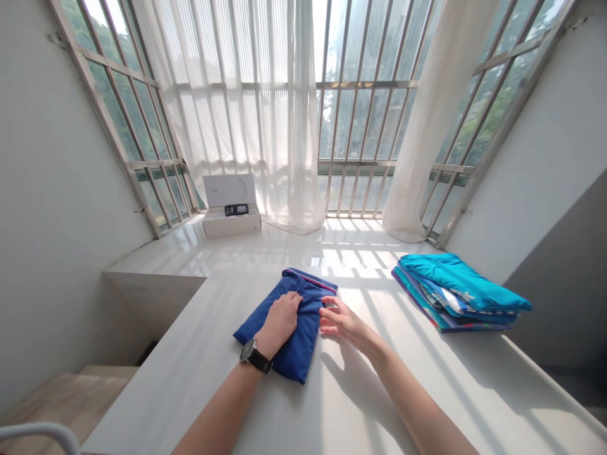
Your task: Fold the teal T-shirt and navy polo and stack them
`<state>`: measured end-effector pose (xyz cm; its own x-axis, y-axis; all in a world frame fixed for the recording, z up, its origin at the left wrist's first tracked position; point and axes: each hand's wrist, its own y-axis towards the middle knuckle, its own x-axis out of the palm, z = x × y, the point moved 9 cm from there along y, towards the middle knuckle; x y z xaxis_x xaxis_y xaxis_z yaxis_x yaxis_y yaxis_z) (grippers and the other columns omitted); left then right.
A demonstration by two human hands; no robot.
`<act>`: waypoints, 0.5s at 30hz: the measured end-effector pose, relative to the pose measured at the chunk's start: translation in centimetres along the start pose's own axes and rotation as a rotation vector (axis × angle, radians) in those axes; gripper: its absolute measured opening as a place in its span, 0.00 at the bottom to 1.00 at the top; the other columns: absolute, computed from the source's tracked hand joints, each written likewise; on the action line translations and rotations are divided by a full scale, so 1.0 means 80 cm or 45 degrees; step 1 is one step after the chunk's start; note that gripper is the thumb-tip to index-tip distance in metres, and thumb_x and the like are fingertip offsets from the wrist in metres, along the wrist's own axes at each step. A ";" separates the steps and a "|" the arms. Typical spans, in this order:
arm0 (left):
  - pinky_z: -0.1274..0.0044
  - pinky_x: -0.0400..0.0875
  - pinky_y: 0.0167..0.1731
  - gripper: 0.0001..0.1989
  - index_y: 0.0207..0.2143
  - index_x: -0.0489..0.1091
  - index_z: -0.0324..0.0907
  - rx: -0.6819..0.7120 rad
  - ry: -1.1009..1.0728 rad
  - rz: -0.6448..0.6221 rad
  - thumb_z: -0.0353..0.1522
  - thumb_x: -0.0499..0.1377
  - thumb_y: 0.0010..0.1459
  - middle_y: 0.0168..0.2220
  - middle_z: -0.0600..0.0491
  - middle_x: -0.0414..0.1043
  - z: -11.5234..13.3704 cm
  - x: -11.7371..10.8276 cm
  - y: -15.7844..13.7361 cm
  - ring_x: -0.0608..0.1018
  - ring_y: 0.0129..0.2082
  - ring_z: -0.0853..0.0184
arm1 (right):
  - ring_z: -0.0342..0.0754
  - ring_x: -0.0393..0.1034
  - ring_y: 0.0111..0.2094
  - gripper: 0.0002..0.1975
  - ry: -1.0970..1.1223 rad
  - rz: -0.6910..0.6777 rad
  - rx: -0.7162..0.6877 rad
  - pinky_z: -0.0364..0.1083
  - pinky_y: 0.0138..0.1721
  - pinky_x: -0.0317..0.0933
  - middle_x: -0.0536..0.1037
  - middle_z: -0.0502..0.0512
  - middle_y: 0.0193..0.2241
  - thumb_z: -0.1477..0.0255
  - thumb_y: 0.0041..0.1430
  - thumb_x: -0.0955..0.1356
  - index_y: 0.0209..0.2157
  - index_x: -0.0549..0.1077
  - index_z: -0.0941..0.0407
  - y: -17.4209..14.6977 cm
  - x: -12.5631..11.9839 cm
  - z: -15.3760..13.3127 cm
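Loosely open, the left hand (281, 321) rests on the folded blue cloth (308, 325) on the white table (199, 379), while the right hand (345, 322), half-open, fingers parted, is at its right edge, striped end toward the barred window (363, 120), long axis slanting away rightward.

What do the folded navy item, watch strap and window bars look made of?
Folded navy item: likely matte fabric; soft creases.
Watch strap: black leather or rubber, smooth-looking; too small to tell.
Window bars: probably satin metal; greyish, bright glints.
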<state>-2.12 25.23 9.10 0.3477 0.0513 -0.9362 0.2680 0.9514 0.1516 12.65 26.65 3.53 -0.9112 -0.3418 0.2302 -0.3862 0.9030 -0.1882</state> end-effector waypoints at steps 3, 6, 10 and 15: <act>0.70 0.72 0.52 0.25 0.55 0.72 0.42 -0.024 -0.025 -0.003 0.18 0.46 0.61 0.55 0.44 0.73 0.002 -0.004 -0.003 0.79 0.50 0.60 | 0.45 0.76 0.30 0.26 0.147 -0.049 0.079 0.46 0.33 0.71 0.75 0.48 0.31 0.60 0.52 0.78 0.49 0.70 0.52 -0.002 0.008 0.003; 0.71 0.73 0.49 0.21 0.50 0.73 0.42 -0.040 -0.073 -0.005 0.20 0.46 0.63 0.51 0.46 0.76 0.001 -0.007 -0.002 0.81 0.46 0.60 | 0.44 0.73 0.28 0.26 0.122 -0.026 0.046 0.45 0.32 0.70 0.74 0.47 0.29 0.60 0.50 0.79 0.48 0.72 0.53 0.000 0.011 0.002; 0.70 0.72 0.51 0.16 0.46 0.74 0.41 -0.046 -0.287 0.077 0.29 0.46 0.69 0.48 0.45 0.78 0.000 -0.018 0.000 0.80 0.48 0.58 | 0.52 0.74 0.43 0.27 -0.084 0.057 -0.197 0.53 0.51 0.69 0.78 0.54 0.39 0.54 0.53 0.76 0.50 0.75 0.52 0.001 0.016 -0.009; 0.62 0.69 0.56 0.24 0.55 0.71 0.41 -0.125 -0.699 0.062 0.49 0.54 0.67 0.55 0.41 0.75 -0.001 -0.019 -0.002 0.76 0.56 0.50 | 0.57 0.62 0.63 0.33 -0.063 0.081 -0.419 0.57 0.66 0.55 0.71 0.57 0.60 0.45 0.60 0.68 0.61 0.69 0.48 -0.002 0.029 -0.007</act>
<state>-2.74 25.06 10.49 0.7813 -0.0449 -0.6225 0.1639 0.9771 0.1353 10.69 25.83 4.61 -0.9409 -0.2870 0.1800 -0.2687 0.9558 0.1193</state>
